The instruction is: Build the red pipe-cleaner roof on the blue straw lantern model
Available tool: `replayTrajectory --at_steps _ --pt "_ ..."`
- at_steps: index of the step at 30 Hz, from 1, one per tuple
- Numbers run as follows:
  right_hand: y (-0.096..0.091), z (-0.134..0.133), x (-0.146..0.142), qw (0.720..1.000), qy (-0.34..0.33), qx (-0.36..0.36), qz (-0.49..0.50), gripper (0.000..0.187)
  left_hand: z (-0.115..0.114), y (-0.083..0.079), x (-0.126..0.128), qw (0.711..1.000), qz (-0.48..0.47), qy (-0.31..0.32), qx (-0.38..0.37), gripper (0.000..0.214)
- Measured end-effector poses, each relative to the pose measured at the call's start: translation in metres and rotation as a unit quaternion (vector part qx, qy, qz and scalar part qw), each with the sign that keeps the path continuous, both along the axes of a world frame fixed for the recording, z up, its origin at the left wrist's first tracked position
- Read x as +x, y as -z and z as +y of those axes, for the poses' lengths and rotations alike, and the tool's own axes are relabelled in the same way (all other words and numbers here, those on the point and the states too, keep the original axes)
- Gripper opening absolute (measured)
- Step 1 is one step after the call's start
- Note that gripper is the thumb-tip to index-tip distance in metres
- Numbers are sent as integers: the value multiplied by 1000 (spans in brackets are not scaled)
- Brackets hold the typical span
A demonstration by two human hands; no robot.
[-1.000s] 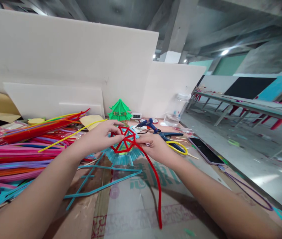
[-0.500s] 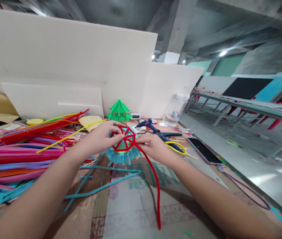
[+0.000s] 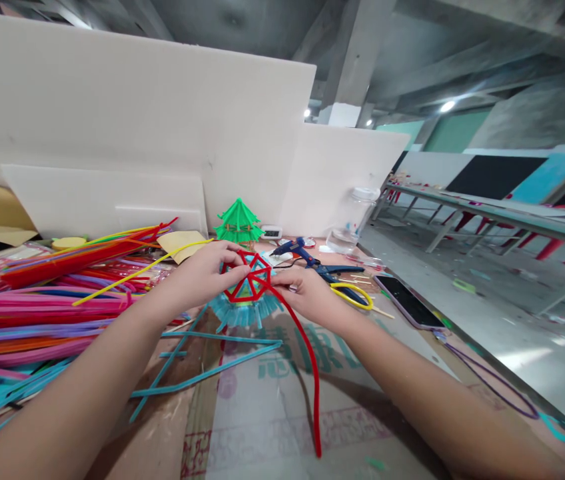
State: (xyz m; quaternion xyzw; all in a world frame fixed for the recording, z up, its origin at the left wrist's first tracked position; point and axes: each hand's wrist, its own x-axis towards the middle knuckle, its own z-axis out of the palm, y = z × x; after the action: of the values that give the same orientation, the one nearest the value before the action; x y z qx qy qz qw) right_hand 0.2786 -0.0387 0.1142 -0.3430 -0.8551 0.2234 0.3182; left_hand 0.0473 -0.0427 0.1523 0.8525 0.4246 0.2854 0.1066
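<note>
Between my hands is a small pipe-cleaner roof (image 3: pixel 243 312), light blue with a fringed lower edge. A red pipe cleaner (image 3: pixel 315 373) forms a spoked frame over its top, and its long loose end curves down towards me. My left hand (image 3: pixel 215 270) grips the frame's left side, thumb on top and fingers curled round it. At the right edge my right hand (image 3: pixel 305 290) pinches the red pipe cleaner between thumb and fingers. Behind them stands a green pipe-cleaner pavilion roof (image 3: pixel 239 223).
Bundles of coloured pipe cleaners (image 3: pixel 37 313) cover the left side. Bent light-blue pipe cleaners (image 3: pixel 212 373) lie in front. To the right are a blue glue gun (image 3: pixel 295 249), scissors with yellow handles (image 3: pixel 352 297), a phone (image 3: pixel 410 303) and a clear plastic jar (image 3: pixel 355 217).
Almost nothing differs. Both hands keep their grip on the roof and the red pipe cleaner, with only a very slight shift.
</note>
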Motion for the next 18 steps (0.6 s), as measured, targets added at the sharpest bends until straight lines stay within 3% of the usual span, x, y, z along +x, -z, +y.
replayTrajectory --at_steps 5,10,15,18 --pt "0 2 1 1000 19 -8 -5 21 3 -4 -10 996 -61 -40 43 41" --pt "3 4 2 1000 27 9 -9 20 6 -3 -16 991 -82 -103 2 44" --pt "3 5 2 1000 19 10 -7 20 11 5 -15 989 -107 -98 -35 49" --pt "2 6 2 1000 9 18 -2 19 11 6 -13 991 -96 -88 -17 47"
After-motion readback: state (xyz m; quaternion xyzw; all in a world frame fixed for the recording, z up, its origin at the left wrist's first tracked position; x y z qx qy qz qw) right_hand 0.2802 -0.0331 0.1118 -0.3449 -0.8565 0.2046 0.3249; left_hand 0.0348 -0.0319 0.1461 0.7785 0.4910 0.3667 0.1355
